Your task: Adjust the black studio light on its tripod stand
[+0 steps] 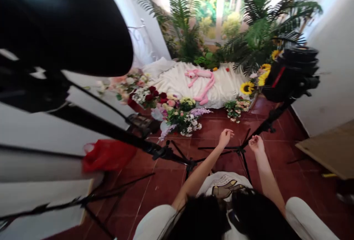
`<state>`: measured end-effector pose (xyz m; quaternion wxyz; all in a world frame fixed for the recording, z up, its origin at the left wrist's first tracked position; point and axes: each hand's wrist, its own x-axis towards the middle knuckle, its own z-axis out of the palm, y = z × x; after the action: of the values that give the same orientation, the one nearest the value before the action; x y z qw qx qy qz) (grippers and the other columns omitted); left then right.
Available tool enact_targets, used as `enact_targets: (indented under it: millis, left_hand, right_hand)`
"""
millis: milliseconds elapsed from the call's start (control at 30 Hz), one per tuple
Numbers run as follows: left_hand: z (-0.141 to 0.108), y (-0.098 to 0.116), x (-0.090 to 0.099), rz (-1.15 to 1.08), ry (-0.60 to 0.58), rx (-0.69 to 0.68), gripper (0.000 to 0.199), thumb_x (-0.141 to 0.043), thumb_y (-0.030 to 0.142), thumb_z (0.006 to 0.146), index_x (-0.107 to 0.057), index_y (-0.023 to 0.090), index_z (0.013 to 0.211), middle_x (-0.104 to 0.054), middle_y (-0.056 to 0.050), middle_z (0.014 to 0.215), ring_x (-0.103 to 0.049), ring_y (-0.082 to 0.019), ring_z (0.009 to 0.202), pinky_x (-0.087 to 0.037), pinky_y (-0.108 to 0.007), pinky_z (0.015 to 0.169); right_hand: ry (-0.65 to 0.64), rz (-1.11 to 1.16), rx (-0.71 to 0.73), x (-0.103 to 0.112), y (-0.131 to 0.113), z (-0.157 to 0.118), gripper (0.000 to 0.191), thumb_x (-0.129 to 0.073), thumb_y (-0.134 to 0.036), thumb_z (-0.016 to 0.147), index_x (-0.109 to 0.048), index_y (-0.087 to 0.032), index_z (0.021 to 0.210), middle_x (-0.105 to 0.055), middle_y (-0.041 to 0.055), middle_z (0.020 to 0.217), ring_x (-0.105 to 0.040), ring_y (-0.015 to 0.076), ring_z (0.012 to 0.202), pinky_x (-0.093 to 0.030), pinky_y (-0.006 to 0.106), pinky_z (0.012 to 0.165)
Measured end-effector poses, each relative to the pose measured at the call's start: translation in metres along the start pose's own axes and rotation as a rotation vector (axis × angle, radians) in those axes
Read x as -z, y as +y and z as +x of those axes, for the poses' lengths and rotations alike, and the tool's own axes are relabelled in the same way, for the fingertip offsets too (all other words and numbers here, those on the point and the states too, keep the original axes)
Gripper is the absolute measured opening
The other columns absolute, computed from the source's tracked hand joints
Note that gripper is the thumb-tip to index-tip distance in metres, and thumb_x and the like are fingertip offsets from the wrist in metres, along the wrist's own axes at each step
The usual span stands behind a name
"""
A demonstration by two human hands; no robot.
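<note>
My left hand [226, 137] is raised over the red tiled floor, its fingers loosely curled and partly apart, with nothing visible in it. To its right, my right hand [256, 143] is up with the fingers bent inward; whether something small is between them is too small to tell. The two hands do not touch. Between and behind them stands a thin black tripod [240, 148]. Farther ahead, a pink plush toy [201, 74] lies on a draped white cloth [171, 77]. A flower bunch [184, 116] lies in front of the cloth, left of my hands.
A large black lamp [83, 22] on a stand fills the upper left. A black device [293, 72] tops the right tripod. Sunflowers [247, 88], palm leaves [256, 33], a red bag [106, 155] and a brown board [329, 149] surround the floor.
</note>
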<state>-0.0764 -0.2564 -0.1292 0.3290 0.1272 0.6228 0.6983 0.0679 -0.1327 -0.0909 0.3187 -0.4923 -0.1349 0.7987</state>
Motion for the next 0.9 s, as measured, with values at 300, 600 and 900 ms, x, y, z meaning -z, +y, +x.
enact_targets:
  millis: [300,600,900]
  left_hand:
    - [0.037,0.044,-0.137,0.049,-0.368,-0.369,0.024,-0.049,0.033,0.094,-0.066,0.019,0.103,-0.070,-0.009,0.111,-0.065,-0.018,0.106,-0.048,-0.035,0.102]
    - [0.041,0.044,-0.200,0.057,-0.359,-0.174,0.032,-0.043,0.038,0.098,-0.064,0.017,0.111,-0.070,-0.010,0.114,-0.063,-0.021,0.111,-0.041,-0.038,0.109]
    - [0.044,0.040,-0.196,0.082,-0.436,-0.156,0.046,-0.032,0.036,0.100,-0.058,0.012,0.130,-0.058,-0.012,0.141,-0.052,-0.020,0.133,-0.031,-0.034,0.118]
  right_hand:
    - [-0.222,0.148,-0.063,0.007,-0.072,-0.032,0.014,-0.054,-0.017,0.083,-0.054,-0.019,0.069,-0.054,-0.0030,0.054,-0.048,0.0086,0.046,-0.043,0.019,0.048]
    - [-0.392,0.149,-0.021,-0.002,-0.092,-0.034,0.022,-0.056,-0.020,0.086,-0.051,-0.021,0.065,-0.052,-0.0041,0.053,-0.044,0.0097,0.047,-0.039,0.019,0.048]
    - [-0.695,0.474,-0.266,0.005,-0.090,-0.007,0.044,-0.049,-0.018,0.096,-0.032,-0.023,0.056,-0.043,-0.0082,0.042,-0.040,0.0065,0.038,-0.040,0.017,0.043]
